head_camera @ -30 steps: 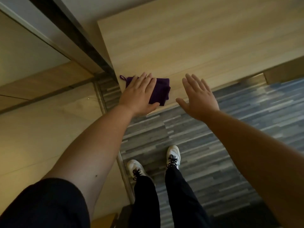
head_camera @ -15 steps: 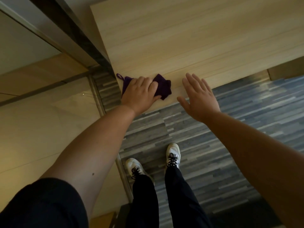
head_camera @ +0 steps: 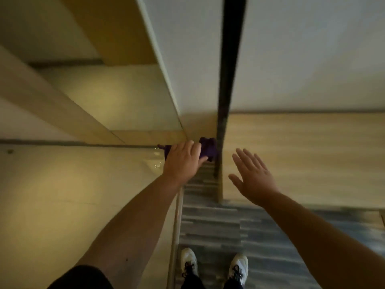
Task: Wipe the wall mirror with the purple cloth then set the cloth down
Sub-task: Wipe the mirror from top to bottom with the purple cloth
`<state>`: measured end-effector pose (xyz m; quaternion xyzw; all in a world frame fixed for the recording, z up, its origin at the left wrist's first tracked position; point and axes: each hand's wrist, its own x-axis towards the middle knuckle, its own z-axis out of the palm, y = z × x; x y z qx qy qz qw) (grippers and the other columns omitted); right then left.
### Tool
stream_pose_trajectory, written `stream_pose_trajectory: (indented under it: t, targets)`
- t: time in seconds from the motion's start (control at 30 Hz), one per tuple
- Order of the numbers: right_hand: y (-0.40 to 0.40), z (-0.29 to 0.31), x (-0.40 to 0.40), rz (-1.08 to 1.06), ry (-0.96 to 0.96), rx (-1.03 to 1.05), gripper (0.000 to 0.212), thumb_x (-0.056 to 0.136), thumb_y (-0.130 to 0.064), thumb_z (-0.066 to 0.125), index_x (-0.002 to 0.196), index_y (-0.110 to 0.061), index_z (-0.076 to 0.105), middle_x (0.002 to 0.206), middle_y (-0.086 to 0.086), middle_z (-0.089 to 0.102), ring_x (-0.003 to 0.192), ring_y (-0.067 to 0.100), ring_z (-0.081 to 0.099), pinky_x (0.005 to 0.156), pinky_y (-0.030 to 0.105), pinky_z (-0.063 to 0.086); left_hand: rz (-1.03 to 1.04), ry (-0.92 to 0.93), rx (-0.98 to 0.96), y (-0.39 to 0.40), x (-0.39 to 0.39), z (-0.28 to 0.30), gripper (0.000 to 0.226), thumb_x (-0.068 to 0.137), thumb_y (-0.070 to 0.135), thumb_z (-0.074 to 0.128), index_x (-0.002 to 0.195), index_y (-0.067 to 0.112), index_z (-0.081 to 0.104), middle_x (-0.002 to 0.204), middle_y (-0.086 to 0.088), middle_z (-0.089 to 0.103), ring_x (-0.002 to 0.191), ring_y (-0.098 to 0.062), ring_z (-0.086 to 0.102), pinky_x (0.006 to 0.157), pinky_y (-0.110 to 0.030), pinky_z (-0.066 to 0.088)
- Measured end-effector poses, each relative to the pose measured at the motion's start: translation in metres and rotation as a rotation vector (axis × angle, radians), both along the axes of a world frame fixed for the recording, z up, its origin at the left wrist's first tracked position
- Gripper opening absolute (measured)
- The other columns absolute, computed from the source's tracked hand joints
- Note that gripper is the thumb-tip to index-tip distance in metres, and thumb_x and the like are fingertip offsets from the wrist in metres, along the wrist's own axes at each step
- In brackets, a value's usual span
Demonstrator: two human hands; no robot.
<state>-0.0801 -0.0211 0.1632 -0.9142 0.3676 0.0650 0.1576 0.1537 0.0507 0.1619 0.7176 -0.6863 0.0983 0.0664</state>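
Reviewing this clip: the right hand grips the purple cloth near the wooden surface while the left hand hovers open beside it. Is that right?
Not quite. In the head view the left hand grips the bunched purple cloth near the light wooden surface, and the right hand hovers open beside it, fingers spread, holding nothing.

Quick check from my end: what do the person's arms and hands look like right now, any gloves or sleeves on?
No gloves: the left hand and right hand are bare, with no rings or watch visible. Both forearms are uncovered. A short dark sleeve shows at the left upper arm; the right arm's sleeve is out of view.
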Motion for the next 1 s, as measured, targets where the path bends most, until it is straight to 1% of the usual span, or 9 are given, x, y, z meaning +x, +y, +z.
stream_pose_trajectory:
  t: [0.1,0.2,0.27,0.47,0.6,0.67,0.8,0.93,1.0]
  targets:
    - [0.0,0.072,0.06,0.117,-0.082,-0.077,0.073,0.096,-0.061,0.015,0.157,-0.022,0.008,0.165,-0.001,-0.003,0.147,0.013,-0.016,0.119,0.034,-0.011,0.108,-0.081,-0.116,0.015,0.052,0.082,0.042,0.094,0.047,0.044,0.097,0.008,0.059,0.085,-0.009,0.058,0.075,-0.028,0.055,0.066,-0.039,0.044]
    - [0.0,0.137,0.12,0.204,-0.155,-0.162,0.073,0.096,-0.062,0.013,0.157,-0.022,0.003,0.162,-0.003,-0.011,0.142,0.012,-0.021,0.114,0.032,-0.016,0.191,-0.165,-0.242,0.031,0.105,0.159,0.037,0.092,0.045,0.055,0.098,0.009,0.058,0.086,-0.008,0.059,0.075,-0.026,0.056,0.067,-0.038,0.044]
    - [-0.001,0.173,0.16,0.256,-0.224,-0.256,0.079,0.091,-0.067,0.0,0.157,-0.022,0.006,0.163,-0.001,-0.006,0.146,0.014,-0.017,0.115,0.033,-0.016,0.237,-0.206,-0.318,0.041,0.138,0.202,0.037,0.091,0.045,0.059,0.099,0.009,0.058,0.086,-0.008,0.059,0.076,-0.025,0.055,0.067,-0.037,0.045]
    - [0.003,0.275,0.276,0.303,-0.368,-0.425,0.087,0.089,-0.071,-0.01,0.155,-0.021,0.015,0.161,-0.001,0.003,0.15,0.017,-0.005,0.118,0.035,-0.007,0.316,-0.323,-0.525,0.065,0.239,0.3,0.044,0.095,0.051,0.042,0.101,0.01,0.057,0.087,-0.005,0.059,0.077,-0.025,0.055,0.067,-0.038,0.044]
    - [0.012,0.339,0.349,0.279,-0.476,-0.578,0.076,0.1,-0.062,0.008,0.148,-0.013,0.041,0.156,0.009,0.036,0.146,0.026,0.027,0.122,0.042,0.014,0.282,-0.39,-0.638,0.075,0.312,0.358,0.045,0.097,0.052,0.04,0.1,0.011,0.058,0.087,-0.004,0.058,0.075,-0.025,0.054,0.067,-0.037,0.045]
    - [0.016,0.372,0.38,0.279,-0.521,-0.629,0.074,0.102,-0.059,0.01,0.145,-0.011,0.045,0.152,0.011,0.042,0.144,0.027,0.032,0.12,0.039,0.012,0.262,-0.419,-0.684,0.079,0.344,0.389,0.045,0.097,0.051,0.04,0.101,0.01,0.058,0.089,-0.004,0.058,0.077,-0.024,0.055,0.068,-0.037,0.046]
    - [0.021,0.431,0.429,0.247,-0.603,-0.741,0.076,0.1,-0.062,0.007,0.147,-0.012,0.043,0.155,0.009,0.038,0.146,0.024,0.026,0.121,0.037,0.006,0.243,-0.488,-0.765,0.084,0.395,0.451,0.046,0.097,0.052,0.04,0.104,0.01,0.057,0.09,-0.005,0.059,0.078,-0.025,0.056,0.069,-0.038,0.047]
    - [0.012,0.481,0.463,0.253,-0.659,-0.815,0.088,0.093,-0.068,-0.005,0.151,-0.015,0.035,0.16,0.006,0.025,0.149,0.021,0.01,0.12,0.043,0.006,0.232,-0.54,-0.825,0.079,0.427,0.498,0.046,0.097,0.052,0.039,0.107,0.01,0.056,0.093,-0.006,0.059,0.081,-0.025,0.057,0.072,-0.038,0.047]
    - [0.003,0.503,0.476,0.244,-0.69,-0.86,0.088,0.094,-0.067,-0.003,0.15,-0.013,0.038,0.158,0.008,0.03,0.147,0.021,0.011,0.119,0.045,0.007,0.233,-0.555,-0.849,0.071,0.44,0.517,0.047,0.098,0.051,0.038,0.108,0.01,0.056,0.094,-0.006,0.059,0.082,-0.025,0.057,0.074,-0.038,0.047]
